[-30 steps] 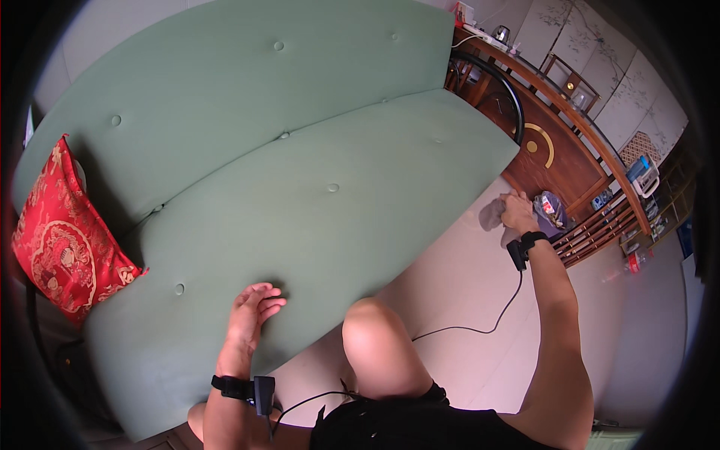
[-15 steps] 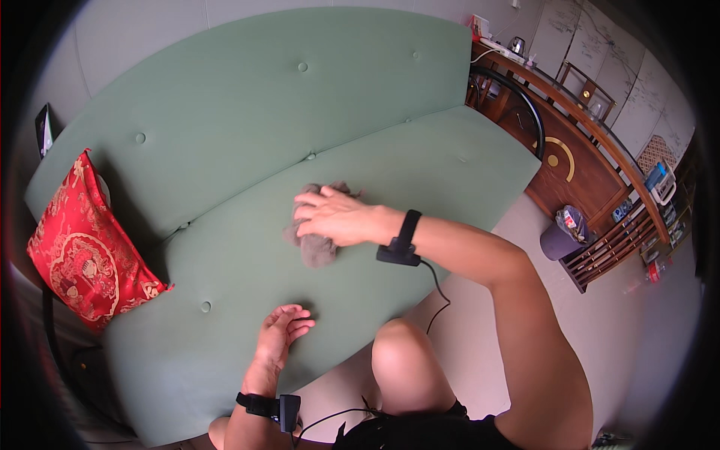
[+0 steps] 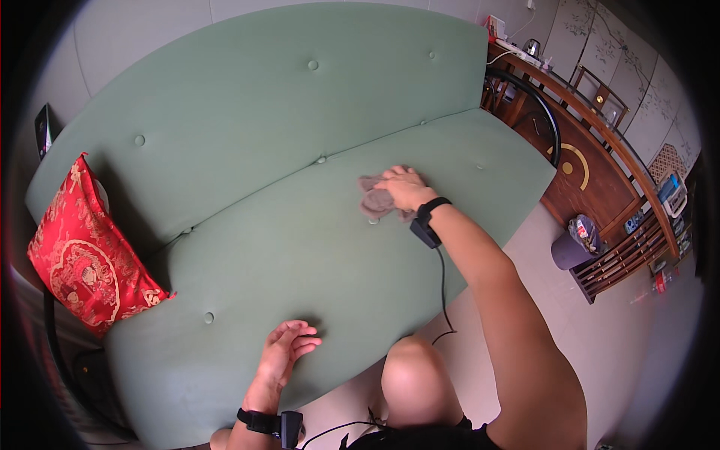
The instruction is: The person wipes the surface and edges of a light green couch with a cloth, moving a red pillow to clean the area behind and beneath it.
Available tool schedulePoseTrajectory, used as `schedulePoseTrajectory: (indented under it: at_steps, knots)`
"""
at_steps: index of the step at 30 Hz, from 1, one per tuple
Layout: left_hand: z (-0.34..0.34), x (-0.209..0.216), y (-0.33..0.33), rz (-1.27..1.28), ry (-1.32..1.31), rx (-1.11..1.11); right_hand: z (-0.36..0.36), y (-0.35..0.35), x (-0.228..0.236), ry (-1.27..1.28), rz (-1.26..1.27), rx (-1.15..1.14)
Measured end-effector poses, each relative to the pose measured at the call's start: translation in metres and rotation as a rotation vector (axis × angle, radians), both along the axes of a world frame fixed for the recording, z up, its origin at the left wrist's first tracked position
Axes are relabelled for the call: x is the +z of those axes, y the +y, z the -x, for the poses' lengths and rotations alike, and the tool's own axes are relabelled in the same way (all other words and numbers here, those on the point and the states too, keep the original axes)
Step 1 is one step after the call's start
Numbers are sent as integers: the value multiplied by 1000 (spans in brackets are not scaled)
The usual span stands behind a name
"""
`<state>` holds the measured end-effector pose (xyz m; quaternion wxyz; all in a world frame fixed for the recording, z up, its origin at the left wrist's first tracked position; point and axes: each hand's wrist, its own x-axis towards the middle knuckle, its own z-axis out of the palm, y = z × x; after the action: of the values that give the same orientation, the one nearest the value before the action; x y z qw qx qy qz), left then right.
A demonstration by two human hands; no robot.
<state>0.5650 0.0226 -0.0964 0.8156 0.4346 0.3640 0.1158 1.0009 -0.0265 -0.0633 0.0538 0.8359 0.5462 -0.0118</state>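
Note:
A crumpled grey-brown cloth lies pressed against the seat of the green sofa. My right hand covers part of the cloth and grips it, toward the right half of the seat. My left hand hovers over the front of the seat with its fingers loosely curled and apart, and holds nothing. Each wrist wears a black band with a small box and a cable.
A red patterned cushion leans at the sofa's left end. On the right, a black curved armrest borders a dark wooden cabinet. A purple waste bin stands on the floor beside a slatted wooden piece.
My right hand has slid the cloth to the right and slightly away along the seat. My left hand has stayed nearly in place.

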Motion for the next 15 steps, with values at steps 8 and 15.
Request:
schedulePoseTrajectory:
  at_steps: [8,15]
  knots:
    - [-1,-3,-1,4,-32,0,-85,-200,-11,-105,36,-684]
    - [0,-4,-2,-24,-6,-4,-99,-323,-11,-116,256,-958]
